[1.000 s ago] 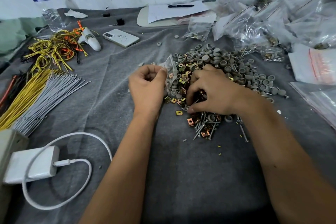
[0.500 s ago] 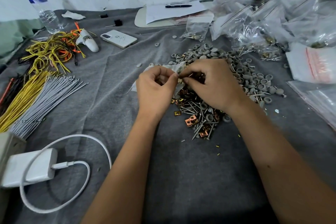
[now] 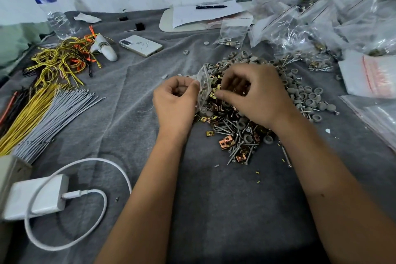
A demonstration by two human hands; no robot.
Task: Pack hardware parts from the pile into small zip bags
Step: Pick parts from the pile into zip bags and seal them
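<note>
A pile of hardware (image 3: 240,133) lies mid-table on grey cloth: screws, brass square clips and grey round caps (image 3: 308,98). My left hand (image 3: 175,100) pinches a small clear zip bag (image 3: 203,88) at the pile's left edge; several parts show through the bag. My right hand (image 3: 255,94) hovers over the pile just right of the bag, fingers curled down among the brass clips. Whether its fingertips grip a part is hidden.
Filled zip bags (image 3: 310,28) heap at back right, flat bags (image 3: 372,75) at right. Yellow and grey cable ties (image 3: 36,113), wires (image 3: 64,58), a phone (image 3: 140,45), a bottle (image 3: 49,6), a charger with cable (image 3: 36,197) and a clipboard with pen (image 3: 205,13) lie around.
My right hand went from the pile up to the bag mouth, then drew back right over the brass clips. My left hand kept hold of the bag, which now stands more upright.
</note>
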